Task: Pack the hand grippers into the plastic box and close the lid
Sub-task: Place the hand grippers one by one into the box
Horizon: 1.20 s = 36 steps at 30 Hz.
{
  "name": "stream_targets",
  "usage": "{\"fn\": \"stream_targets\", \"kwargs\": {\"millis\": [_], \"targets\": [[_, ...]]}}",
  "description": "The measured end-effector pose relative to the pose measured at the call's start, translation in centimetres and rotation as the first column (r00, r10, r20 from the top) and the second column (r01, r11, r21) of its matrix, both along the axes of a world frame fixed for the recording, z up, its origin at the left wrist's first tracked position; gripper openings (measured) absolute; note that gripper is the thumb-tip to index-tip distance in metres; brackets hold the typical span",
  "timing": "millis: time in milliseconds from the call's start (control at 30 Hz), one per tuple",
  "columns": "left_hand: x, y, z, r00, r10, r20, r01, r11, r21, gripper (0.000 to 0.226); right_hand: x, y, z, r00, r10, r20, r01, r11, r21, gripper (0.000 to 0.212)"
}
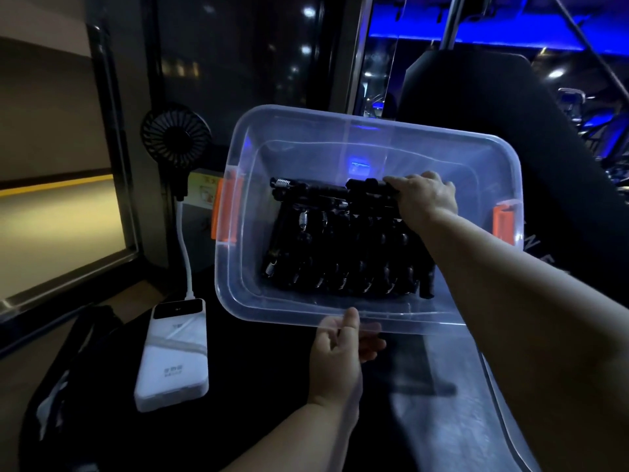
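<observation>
Left grip [343, 345] pinches near rim of clear plastic box [374, 131], thumb on top; box tilted. Right grip [425, 199] is inside, fingers curled on topmost of black hand grippers [340, 253] packed on box floor. Lid [459, 437] off, lying below-right.

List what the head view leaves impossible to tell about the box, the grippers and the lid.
Head view only:
Count of hand grippers: a black pile in dim light, and the right forearm covers its right end.
Right hand, whether it grips or only presses the top one: its fingertips are hidden behind the hand itself.
Lid, likely the clear sheet at lower right: blurred and cut off by the bottom edge.
</observation>
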<state>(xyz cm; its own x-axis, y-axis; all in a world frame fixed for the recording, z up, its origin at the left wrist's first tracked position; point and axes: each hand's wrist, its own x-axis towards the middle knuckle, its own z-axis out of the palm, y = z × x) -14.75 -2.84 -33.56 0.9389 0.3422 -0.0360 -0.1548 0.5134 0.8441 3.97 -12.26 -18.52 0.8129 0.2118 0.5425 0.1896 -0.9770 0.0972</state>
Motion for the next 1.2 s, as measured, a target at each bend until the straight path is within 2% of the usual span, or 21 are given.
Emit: {"fn": "stream_targets", "kwargs": {"millis": [133, 267, 367, 467, 633, 800, 1200], "targets": [[-0.2, 0.2, -0.1, 1.0, -0.011, 0.017, 0.01, 0.999, 0.038, 0.022, 0.6, 0.0, -0.7, 0.991, 0.03, -0.129, -0.005, 0.982, 0.191, 0.043], [-0.2, 0.3, -0.3, 1.0, -0.008, 0.015, 0.007, 0.997, 0.072, 0.026, 1.0, 0.1, -1.3, 0.99, 0.05, -0.128, -0.023, 0.979, 0.2, 0.043], [-0.1, 0.3, -0.4, 1.0, -0.017, 0.006, 0.016, 0.997, 0.081, 0.029, 1.0, 0.0, -2.0, 0.99, 0.078, -0.118, -0.047, 0.969, 0.244, 0.052], [-0.1, 0.3, -0.5, 1.0, -0.015, 0.009, 0.014, 0.996, 0.087, 0.028, 0.9, 0.4, -1.9, 0.986, 0.107, -0.129, -0.056, 0.937, 0.345, 0.061], [-0.1, 0.3, -0.6, 1.0, -0.011, 0.014, 0.01, 0.996, 0.087, 0.026, 1.5, 1.4, -1.8, 0.988, 0.08, -0.131, -0.012, 0.892, 0.452, 0.057], [0.2, 0.2, -0.7, 1.0, 0.004, 0.018, -0.006, 0.996, 0.091, 0.025, 2.1, 2.0, -2.0, 0.992, 0.089, -0.094, -0.015, 0.8, 0.599, 0.058], [0.6, 0.4, -0.8, 0.999, 0.028, 0.025, -0.032, 0.985, 0.167, 0.026, 0.5, 1.7, -2.5, 0.996, 0.041, -0.077, 0.017, 0.778, 0.628, 0.061]]}}
